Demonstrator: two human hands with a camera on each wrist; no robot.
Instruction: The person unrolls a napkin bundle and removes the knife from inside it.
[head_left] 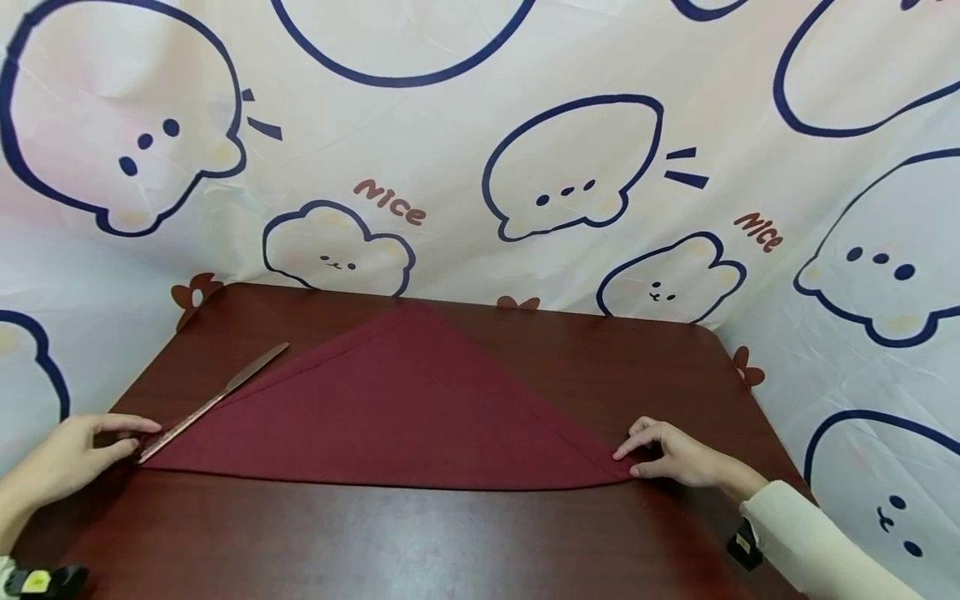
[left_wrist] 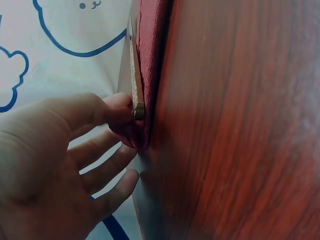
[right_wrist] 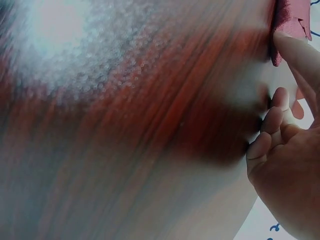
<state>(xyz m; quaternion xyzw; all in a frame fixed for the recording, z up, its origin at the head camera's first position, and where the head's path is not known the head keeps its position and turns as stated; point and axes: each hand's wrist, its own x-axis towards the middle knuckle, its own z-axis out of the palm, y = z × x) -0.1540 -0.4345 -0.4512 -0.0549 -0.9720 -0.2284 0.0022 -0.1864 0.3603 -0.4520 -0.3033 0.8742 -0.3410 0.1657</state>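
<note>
A dark red cloth napkin (head_left: 420,408) lies folded into a triangle, its point at the far side and its long fold facing me. Across its left corner slants a table knife (head_left: 257,365), the blade tip pointing away to the right. My left hand (head_left: 71,454) pinches the left corner of the napkin beside the end of the knife's patterned handle (left_wrist: 135,85). At the opposite corner, my right hand (head_left: 682,454) holds the cloth between thumb and fingers. The right wrist view shows the thumb at that corner, with the other fingers curled below it.
Under everything is a dark brown wooden table (head_left: 360,542) with a glossy wood grain. A pale sheet (head_left: 450,150) printed with cartoon outlines hangs behind the table and along both sides. Black wrist straps sit on both arms.
</note>
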